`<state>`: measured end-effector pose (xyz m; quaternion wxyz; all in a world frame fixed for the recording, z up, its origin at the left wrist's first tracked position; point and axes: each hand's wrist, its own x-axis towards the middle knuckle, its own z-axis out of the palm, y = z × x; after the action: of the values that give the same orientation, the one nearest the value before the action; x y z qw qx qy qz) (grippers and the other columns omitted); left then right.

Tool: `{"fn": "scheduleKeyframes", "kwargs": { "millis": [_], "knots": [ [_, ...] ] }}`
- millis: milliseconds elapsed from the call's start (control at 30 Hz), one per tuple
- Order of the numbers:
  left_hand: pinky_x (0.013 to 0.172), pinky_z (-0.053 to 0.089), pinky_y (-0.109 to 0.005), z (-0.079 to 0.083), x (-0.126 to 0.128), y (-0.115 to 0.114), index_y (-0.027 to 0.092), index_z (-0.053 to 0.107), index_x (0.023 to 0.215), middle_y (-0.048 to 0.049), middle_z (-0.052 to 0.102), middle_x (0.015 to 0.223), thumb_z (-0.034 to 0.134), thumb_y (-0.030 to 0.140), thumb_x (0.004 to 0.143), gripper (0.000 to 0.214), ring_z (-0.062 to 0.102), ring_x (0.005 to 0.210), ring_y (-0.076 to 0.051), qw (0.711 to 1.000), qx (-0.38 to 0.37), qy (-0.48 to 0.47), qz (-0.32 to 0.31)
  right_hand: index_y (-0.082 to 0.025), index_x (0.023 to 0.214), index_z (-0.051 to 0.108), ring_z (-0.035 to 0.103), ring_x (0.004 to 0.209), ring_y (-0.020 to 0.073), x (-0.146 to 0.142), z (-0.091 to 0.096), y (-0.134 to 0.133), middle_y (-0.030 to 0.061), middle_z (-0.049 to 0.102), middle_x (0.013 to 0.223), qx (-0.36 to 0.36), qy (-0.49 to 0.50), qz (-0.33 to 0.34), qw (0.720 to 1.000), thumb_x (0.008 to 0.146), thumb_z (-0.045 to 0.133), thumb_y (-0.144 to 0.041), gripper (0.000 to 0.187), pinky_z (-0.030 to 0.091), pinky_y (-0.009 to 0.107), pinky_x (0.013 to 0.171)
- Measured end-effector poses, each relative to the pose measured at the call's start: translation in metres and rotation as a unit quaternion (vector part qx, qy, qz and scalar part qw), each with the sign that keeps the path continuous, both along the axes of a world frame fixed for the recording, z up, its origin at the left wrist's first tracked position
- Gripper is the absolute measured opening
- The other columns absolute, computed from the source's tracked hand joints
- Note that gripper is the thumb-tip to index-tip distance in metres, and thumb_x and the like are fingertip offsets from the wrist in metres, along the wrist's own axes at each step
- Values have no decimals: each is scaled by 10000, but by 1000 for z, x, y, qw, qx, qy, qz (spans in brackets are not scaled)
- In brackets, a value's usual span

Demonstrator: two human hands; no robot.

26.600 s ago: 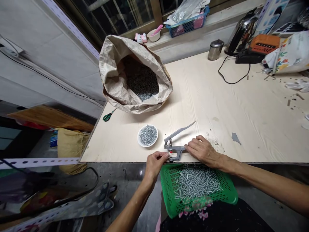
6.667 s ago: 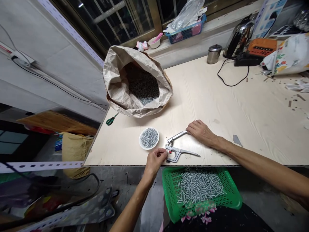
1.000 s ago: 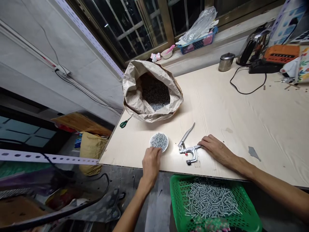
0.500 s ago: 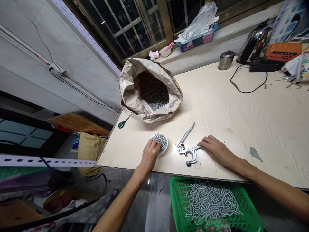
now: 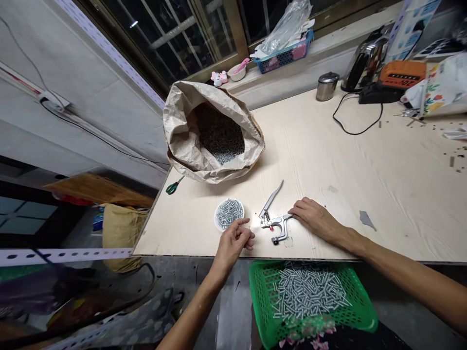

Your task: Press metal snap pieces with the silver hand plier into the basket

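Note:
My left hand is over the table's front edge, just right of a small white bowl full of short silvery metal pins. Its fingers are curled with thumb and forefinger close together; anything pinched there is too small to make out. A pair of silver snap-fastener pliers, with a spring and a red part, lies with its handles spread on the table. My right hand rests on the table, its fingers closed on the end of the lower handle.
Behind the bowl stands a large open paper sack with many small metal pieces inside. Green scissors lie to its left. Below the table edge sits a green basket of metal pins. A metal canister and a black cord are farther back.
My left hand has come out of the white bowl and moved right, toward the pliers. My right hand stays at the pliers' handle. The whole view has shifted slightly.

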<state>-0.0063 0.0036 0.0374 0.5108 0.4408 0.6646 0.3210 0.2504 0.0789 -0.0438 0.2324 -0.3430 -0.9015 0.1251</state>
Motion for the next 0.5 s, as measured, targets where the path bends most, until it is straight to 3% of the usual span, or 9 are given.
{"fn": "scheduleKeyframes", "kwargs": {
  "millis": [100,233,367,500],
  "knots": [
    [671,505,-292,-9,16,-1,118,594,974,-80,690,805,707,455,674,466,620,674,-150,995,-41,-79,46,-180,935,630,492,809,192,0,0,-1,53,606,836,40,-11,-7,999,952,398,-151,235,361,327,710],
    [633,460,-245,-23,26,-4,114,683,796,-38,667,706,780,468,575,428,567,630,-118,993,-23,-53,101,-184,895,633,466,777,184,1,1,-6,37,600,767,124,-25,-10,992,959,410,-161,233,316,338,726],
    [607,424,-240,-30,31,-11,120,731,814,-23,661,652,772,485,574,439,537,592,-115,993,-16,-30,111,-199,896,626,428,730,179,3,5,-13,23,575,705,184,-21,-16,983,955,417,-143,224,290,344,718],
    [636,431,-252,-32,37,-17,114,736,815,-57,703,710,745,474,615,412,575,640,-145,996,-15,-10,93,-245,1015,613,440,739,184,5,9,-21,16,598,734,176,-40,0,984,963,382,-138,260,291,368,753]
  ]
}}
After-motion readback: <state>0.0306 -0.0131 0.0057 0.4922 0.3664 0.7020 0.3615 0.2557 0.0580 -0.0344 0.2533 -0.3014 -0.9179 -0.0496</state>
